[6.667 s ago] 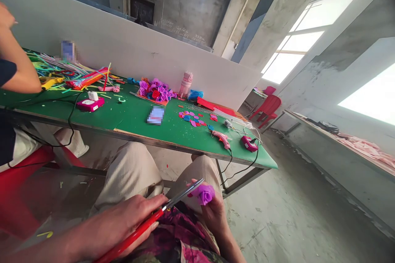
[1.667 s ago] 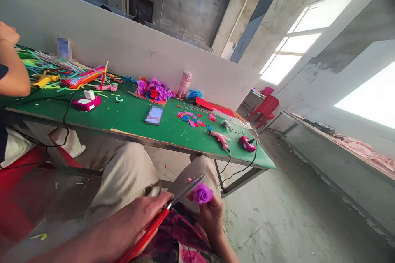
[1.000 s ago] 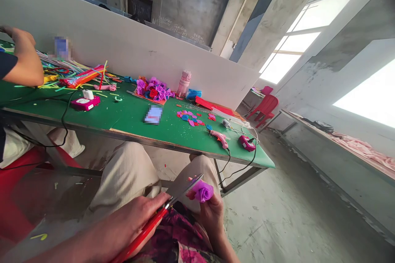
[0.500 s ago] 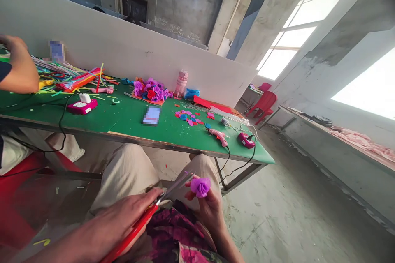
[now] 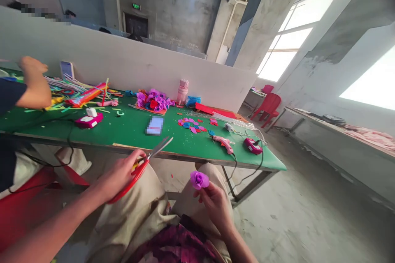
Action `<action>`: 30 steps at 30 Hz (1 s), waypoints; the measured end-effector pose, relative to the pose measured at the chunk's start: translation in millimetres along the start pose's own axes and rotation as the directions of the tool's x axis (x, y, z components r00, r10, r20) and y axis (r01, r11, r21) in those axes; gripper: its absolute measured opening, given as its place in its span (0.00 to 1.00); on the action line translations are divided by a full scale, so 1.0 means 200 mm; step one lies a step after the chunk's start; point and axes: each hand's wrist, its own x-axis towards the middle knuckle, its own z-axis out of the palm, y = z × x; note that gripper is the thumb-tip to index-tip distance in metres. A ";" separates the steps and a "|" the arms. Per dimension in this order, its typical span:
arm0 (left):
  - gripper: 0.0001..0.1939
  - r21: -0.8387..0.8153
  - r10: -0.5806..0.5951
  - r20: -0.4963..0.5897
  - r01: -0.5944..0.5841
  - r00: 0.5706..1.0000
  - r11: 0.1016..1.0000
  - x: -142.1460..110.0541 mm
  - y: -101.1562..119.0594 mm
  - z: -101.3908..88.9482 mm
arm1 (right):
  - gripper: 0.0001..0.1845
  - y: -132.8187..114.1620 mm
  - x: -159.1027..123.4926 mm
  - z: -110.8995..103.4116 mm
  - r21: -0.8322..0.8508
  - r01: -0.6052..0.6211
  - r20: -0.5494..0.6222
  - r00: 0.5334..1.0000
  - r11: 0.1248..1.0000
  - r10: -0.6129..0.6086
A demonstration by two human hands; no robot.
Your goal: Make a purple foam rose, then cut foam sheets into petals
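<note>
My left hand (image 5: 119,174) grips red-handled scissors (image 5: 140,166), blades shut and pointing up to the right, near the front edge of the green table (image 5: 129,129). My right hand (image 5: 214,203) pinches a small purple foam rose (image 5: 199,179) from below, over my right knee. The scissors and the rose are well apart. My beige trousers and a dark floral cloth lie under both hands.
On the table lie a pink glue gun (image 5: 222,141), loose foam petals (image 5: 191,123), a heap of finished roses (image 5: 153,100), a pink bottle (image 5: 183,91) and coloured sticks (image 5: 77,90). Another person's arm (image 5: 32,86) rests at the left. Red chairs (image 5: 268,107) stand beyond.
My left hand has lifted the scissors up and left, away from the rose, toward the table edge. The rose stays in my right hand. My head has tilted upward.
</note>
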 end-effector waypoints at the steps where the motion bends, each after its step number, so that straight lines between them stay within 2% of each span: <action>1: 0.17 0.051 -0.028 -0.020 0.029 0.999 0.998 0.09 -0.04 -0.05 | 0.09 0.00 0.06 0.01 -0.009 0.038 0.001 0.999 0.999 -0.038; 4: 0.16 0.289 -0.153 -0.080 0.170 0.985 0.942 0.35 -0.16 -0.16 | 0.09 0.00 0.29 0.04 -0.006 0.131 -0.020 0.991 0.991 -0.131; 6: 0.16 0.394 -0.211 -0.107 0.236 0.972 0.888 0.50 -0.23 -0.20 | 0.11 0.00 0.44 0.08 0.044 0.154 -0.043 0.987 0.987 -0.152; 11: 0.15 0.449 -0.265 -0.175 0.317 0.948 0.835 0.77 -0.37 -0.24 | 0.18 0.02 0.70 0.20 0.233 0.101 -0.016 0.995 0.967 -0.100; 16: 0.13 0.460 -0.335 -0.176 0.378 0.926 0.803 0.85 -0.49 -0.24 | 0.22 0.01 0.85 0.26 0.283 0.090 0.030 0.994 0.955 -0.103; 22: 0.18 0.480 -0.340 -0.194 0.391 0.920 0.785 0.79 -0.59 -0.18 | 0.23 -0.04 1.10 0.24 0.283 0.125 0.040 0.989 0.951 -0.142; 25: 0.17 0.533 -0.296 -0.246 0.384 0.923 0.754 0.76 -0.55 -0.19 | 0.21 -0.03 1.21 0.23 0.340 0.137 0.028 0.988 0.931 -0.155; 27: 0.15 0.533 -0.195 -0.289 0.327 0.937 0.781 0.77 -0.43 -0.19 | 0.20 -0.01 1.27 0.23 0.392 0.135 -0.001 0.989 0.910 -0.147; 28: 0.15 0.474 -0.111 -0.283 0.240 0.953 0.847 0.80 -0.35 -0.18 | 0.19 0.01 1.29 0.24 0.414 0.137 -0.017 0.990 0.900 -0.143; 30: 0.16 0.215 0.054 -0.229 -0.003 0.972 0.977 0.88 -0.16 -0.12 | 0.19 0.05 1.31 0.25 0.436 0.134 -0.028 0.990 0.890 -0.136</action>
